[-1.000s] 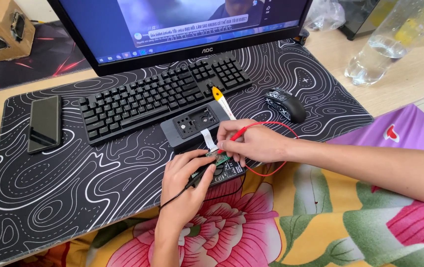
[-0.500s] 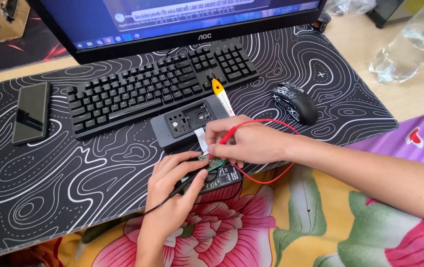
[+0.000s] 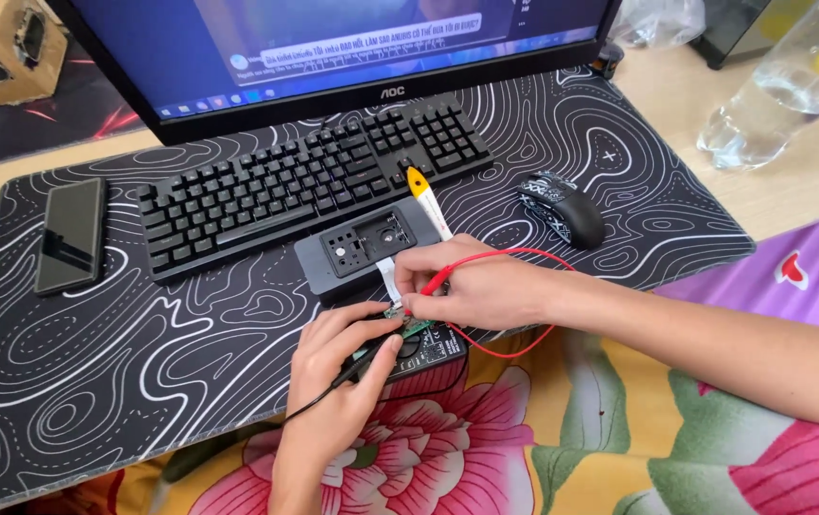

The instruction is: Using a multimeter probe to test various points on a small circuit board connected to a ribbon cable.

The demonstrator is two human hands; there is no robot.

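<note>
My left hand [image 3: 347, 358] pinches a black test probe [image 3: 363, 355], tip angled toward a small green circuit board [image 3: 409, 322]. My right hand [image 3: 471, 286] is closed round a red test probe [image 3: 436, 278], meeting the board from 2 o'clock. The board sits on a black multimeter [image 3: 428, 351], so both tips can press down steadily. At 11 o'clock lies a grey opened casing [image 3: 366, 245]; the keyboard [image 3: 309, 176] is beyond.
</note>
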